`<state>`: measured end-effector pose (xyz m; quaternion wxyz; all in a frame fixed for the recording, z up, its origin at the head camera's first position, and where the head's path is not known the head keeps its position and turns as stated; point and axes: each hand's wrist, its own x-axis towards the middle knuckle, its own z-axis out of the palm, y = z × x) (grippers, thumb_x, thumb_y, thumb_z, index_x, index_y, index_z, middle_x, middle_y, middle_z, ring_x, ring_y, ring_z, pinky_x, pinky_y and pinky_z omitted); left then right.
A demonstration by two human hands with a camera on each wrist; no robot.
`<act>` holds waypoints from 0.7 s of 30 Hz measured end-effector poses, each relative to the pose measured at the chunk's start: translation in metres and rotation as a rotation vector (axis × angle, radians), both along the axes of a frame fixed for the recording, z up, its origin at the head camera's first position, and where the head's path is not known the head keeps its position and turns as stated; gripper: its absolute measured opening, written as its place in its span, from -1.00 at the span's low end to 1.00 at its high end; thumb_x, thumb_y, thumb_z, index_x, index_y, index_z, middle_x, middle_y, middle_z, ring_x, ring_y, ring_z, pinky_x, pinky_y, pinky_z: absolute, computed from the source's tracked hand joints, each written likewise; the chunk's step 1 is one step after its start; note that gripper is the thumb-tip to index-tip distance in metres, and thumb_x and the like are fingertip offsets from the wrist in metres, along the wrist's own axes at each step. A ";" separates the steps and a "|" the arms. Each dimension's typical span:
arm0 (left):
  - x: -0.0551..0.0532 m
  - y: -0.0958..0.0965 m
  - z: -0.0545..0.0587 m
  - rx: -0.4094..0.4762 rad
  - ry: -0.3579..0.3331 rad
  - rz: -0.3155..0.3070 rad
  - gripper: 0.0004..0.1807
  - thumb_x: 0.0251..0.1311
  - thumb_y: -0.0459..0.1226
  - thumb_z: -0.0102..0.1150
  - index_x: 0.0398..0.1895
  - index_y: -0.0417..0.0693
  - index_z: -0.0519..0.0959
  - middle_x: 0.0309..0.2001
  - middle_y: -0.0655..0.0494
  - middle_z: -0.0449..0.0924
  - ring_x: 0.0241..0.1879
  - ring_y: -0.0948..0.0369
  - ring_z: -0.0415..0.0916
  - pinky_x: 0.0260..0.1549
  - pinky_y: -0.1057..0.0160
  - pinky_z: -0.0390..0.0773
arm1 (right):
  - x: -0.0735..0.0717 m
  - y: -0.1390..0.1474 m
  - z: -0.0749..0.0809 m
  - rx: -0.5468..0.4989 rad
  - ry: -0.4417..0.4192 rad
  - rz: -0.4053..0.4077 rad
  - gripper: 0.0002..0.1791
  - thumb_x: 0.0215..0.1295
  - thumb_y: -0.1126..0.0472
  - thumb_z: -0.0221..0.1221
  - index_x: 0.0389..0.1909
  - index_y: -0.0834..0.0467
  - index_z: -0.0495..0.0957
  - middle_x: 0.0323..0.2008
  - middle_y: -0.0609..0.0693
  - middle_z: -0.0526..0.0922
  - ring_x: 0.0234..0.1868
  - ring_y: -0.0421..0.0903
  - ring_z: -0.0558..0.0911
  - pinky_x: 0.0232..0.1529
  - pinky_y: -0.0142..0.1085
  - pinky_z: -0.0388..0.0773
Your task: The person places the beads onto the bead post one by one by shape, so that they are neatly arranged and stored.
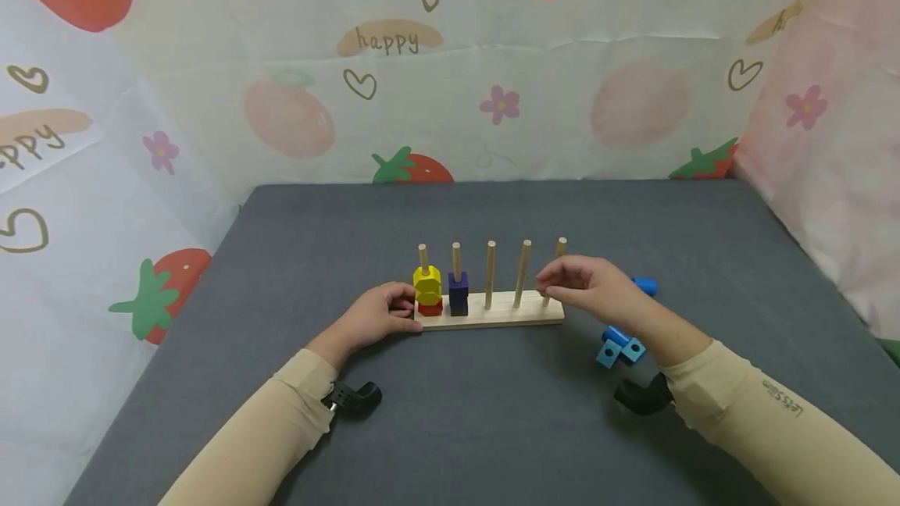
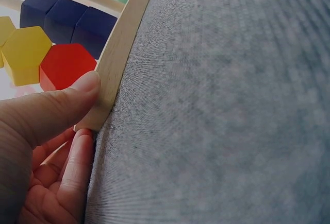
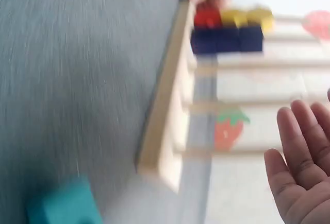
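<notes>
A wooden peg board [image 1: 502, 312] with several upright pegs lies on the table. Its leftmost peg carries yellow hexagonal blocks [image 1: 426, 286] above a red hexagonal block [image 2: 67, 64]. Dark blue square blocks [image 1: 458, 295] are stacked on the peg beside it. My left hand [image 1: 376, 312] holds the board's left end, thumb [image 2: 77, 92] along the edge by the red block and fingers below the corner. Over the board's right end hovers my right hand [image 1: 594, 287], empty, its fingers loosely extended in the right wrist view near the bare pegs [image 3: 232, 105].
Right of the board, light blue square blocks [image 1: 608, 353] lie beside a blue cylinder [image 1: 616, 336]. Another blue cylinder [image 1: 645, 286] lies farther back, partly behind the right hand. A patterned cloth [image 1: 450, 115] hangs behind the grey table [image 1: 478, 428].
</notes>
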<state>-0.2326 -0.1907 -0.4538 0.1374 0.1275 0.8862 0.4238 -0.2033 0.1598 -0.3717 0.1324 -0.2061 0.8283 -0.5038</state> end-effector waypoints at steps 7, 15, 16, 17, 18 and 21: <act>0.001 0.000 0.001 -0.006 0.003 -0.003 -0.49 -0.14 -0.15 0.42 -0.06 -0.03 0.50 -0.18 0.12 0.49 -0.16 0.21 0.44 -0.07 0.27 0.51 | -0.019 0.059 0.008 0.175 0.080 -0.115 -0.67 0.29 0.04 0.09 -0.05 0.15 0.49 -0.10 0.05 0.58 -0.14 -0.24 0.55 -0.13 -0.37 0.50; 0.002 0.000 0.002 -0.006 -0.005 0.004 -0.50 -0.14 -0.16 0.42 -0.07 -0.02 0.50 -0.17 0.12 0.48 -0.15 0.20 0.44 -0.06 0.25 0.50 | -0.039 0.116 -0.007 0.346 0.083 -0.188 -0.57 0.32 0.06 0.05 0.09 0.25 0.38 0.08 0.25 0.45 0.08 0.12 0.43 0.02 0.02 0.40; 0.002 0.000 0.002 -0.006 -0.007 0.003 -0.50 -0.14 -0.16 0.42 -0.07 -0.02 0.50 -0.17 0.12 0.48 -0.15 0.20 0.44 -0.06 0.25 0.50 | -0.040 0.120 -0.010 0.358 0.067 -0.183 -0.55 0.32 0.07 0.05 0.11 0.26 0.36 0.11 0.27 0.42 0.11 0.16 0.40 0.04 0.06 0.36; 0.001 0.000 0.002 -0.008 -0.008 0.003 -0.50 -0.14 -0.16 0.42 -0.07 -0.02 0.50 -0.17 0.12 0.48 -0.15 0.20 0.44 -0.06 0.25 0.50 | -0.042 0.123 -0.013 0.368 0.049 -0.175 -0.54 0.32 0.09 0.06 0.13 0.27 0.34 0.13 0.28 0.39 0.13 0.19 0.37 0.06 0.10 0.34; 0.001 0.000 0.002 -0.009 -0.010 0.003 -0.50 -0.14 -0.15 0.42 -0.07 -0.02 0.50 -0.16 0.12 0.48 -0.15 0.20 0.44 -0.06 0.25 0.50 | -0.043 0.126 -0.016 0.383 0.035 -0.168 -0.53 0.32 0.11 0.06 0.16 0.28 0.32 0.15 0.29 0.37 0.15 0.21 0.35 0.07 0.11 0.32; 0.001 0.000 0.002 -0.008 -0.011 0.001 -0.49 -0.14 -0.14 0.42 -0.06 -0.01 0.50 -0.16 0.13 0.48 -0.15 0.21 0.44 -0.06 0.25 0.50 | -0.047 0.131 -0.025 0.414 0.000 -0.133 -0.51 0.28 0.18 0.10 0.18 0.28 0.29 0.17 0.29 0.34 0.16 0.24 0.32 0.05 0.13 0.32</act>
